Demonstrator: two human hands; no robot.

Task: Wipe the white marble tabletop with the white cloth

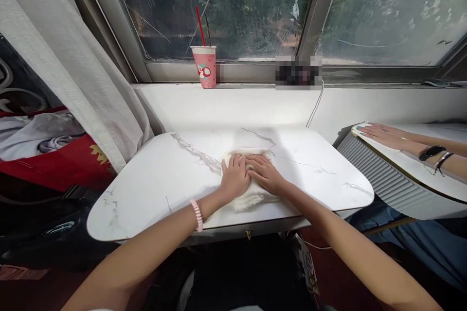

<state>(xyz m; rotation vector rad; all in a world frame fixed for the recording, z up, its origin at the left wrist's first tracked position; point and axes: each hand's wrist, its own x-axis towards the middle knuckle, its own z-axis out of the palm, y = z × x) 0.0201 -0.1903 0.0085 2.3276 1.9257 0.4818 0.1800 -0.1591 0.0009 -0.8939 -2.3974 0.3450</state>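
Note:
A cream-coloured cloth (248, 200) lies bunched on the white marble-patterned table (146, 189), near the middle of its front half. My left hand (235, 178) rests on top of the cloth with its fingers stretched forward and its thumb apart; a pink coil band (197, 215) circles that wrist. Beside it, my right hand (267, 175) presses flat on the cloth, fingers extended and pointing to the left. The two hands touch or nearly touch at the middle. Part of the cloth is hidden under the palms.
On the windowsill stands a pink paper cup (205, 69) with a red straw. A blurred-out object (298, 73) sits farther right. Another person's hands (383, 133) lie on a second white table (430, 170). A pale curtain (80, 58) hangs at the left.

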